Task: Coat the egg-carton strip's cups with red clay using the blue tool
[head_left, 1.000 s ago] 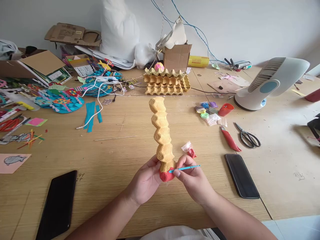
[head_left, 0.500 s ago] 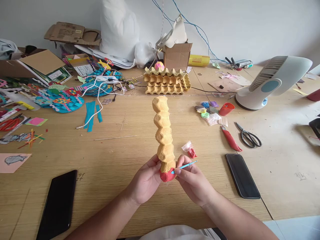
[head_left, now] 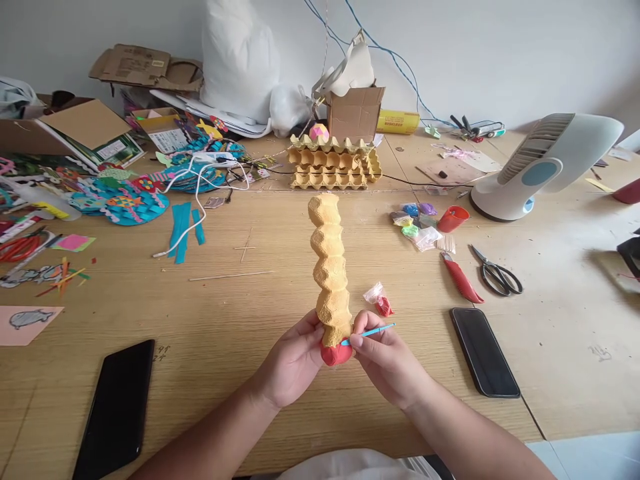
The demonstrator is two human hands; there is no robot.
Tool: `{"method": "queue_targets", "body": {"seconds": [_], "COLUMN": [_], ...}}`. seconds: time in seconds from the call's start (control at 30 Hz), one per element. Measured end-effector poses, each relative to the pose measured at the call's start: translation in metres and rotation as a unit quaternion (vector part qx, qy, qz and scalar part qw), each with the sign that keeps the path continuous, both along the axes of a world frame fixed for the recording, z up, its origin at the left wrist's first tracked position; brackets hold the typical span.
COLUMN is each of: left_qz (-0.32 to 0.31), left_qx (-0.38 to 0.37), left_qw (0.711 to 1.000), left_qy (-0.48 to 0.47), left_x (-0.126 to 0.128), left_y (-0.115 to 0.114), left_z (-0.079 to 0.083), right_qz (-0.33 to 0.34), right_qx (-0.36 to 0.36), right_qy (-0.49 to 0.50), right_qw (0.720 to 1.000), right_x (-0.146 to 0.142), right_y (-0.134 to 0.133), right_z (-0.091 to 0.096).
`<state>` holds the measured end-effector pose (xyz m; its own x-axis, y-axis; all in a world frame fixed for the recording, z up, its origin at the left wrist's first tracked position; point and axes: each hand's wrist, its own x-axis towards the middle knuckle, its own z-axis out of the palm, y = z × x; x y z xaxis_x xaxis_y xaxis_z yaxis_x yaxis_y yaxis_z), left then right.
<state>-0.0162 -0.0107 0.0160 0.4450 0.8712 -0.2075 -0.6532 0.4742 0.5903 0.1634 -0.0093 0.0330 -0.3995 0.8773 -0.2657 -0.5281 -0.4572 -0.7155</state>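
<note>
A yellow strip of egg carton (head_left: 331,267) with a row of bumps points away from me, its near end covered in red clay (head_left: 337,355). My left hand (head_left: 296,360) is closed around the left side of that near end. Pinched in my right hand (head_left: 387,357) is a blue clay modelling tool (head_left: 375,330); its flat tip touches the edge where the red clay meets the yellow carton. To the right of the strip lies a small plastic bag of red clay (head_left: 381,301).
Right of my hands lie a phone (head_left: 485,352), scissors (head_left: 500,273), a red-handled knife (head_left: 461,277) and clay packets (head_left: 414,220). A white fan (head_left: 545,167) stands behind them. Another phone (head_left: 117,407) is at left; egg cartons (head_left: 330,167) are stacked at the back.
The carton strip's far end has shifted slightly to the right. The blue tool's tip has moved slightly up, to the upper edge of the red clay.
</note>
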Motion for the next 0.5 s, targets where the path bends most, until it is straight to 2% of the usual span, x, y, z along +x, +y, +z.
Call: {"method": "queue_targets", "body": {"seconds": [0.23, 0.5], "left_qz": [0.001, 0.011], "left_qx": [0.001, -0.003], "left_qw": [1.000, 1.000], "left_qy": [-0.004, 0.007], "left_x": [0.0003, 0.0021], "left_y": [-0.0009, 0.0005], "left_z": [0.0012, 0.0007], "right_qz": [-0.020, 0.023], "right_qx": [0.000, -0.019], "right_qy": [-0.026, 0.003], "right_qw": [0.999, 1.000], "right_x": [-0.0004, 0.0056], "right_y": [0.0003, 0.0008], "right_z": [0.0005, 0.0050]}}
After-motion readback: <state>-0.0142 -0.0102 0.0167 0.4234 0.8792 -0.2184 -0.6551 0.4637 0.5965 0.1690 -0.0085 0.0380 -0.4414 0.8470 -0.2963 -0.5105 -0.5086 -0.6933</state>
